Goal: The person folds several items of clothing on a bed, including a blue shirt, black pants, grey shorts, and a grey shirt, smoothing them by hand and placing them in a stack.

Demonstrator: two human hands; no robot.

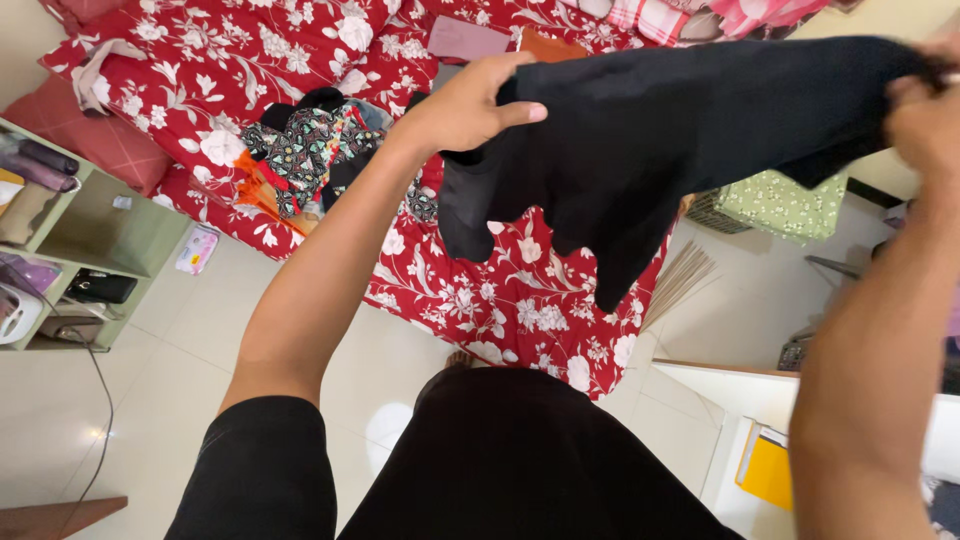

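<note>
Black garment (660,130) held up at chest height over the bed (520,290), spread between 2 hands. Left hand (465,105) closed on its left edge, thumb over the cloth; right hand (925,120) pinched shut on the right end, partly out of frame. Cloth hangs loose below — no fold visible yet, so handling looks early. Pile of patterned clothes (310,150) lies unsorted on the red floral sheet, well apart from the garment. Green shelf (100,230) at left; yellow folder (768,465) lower right.
</note>
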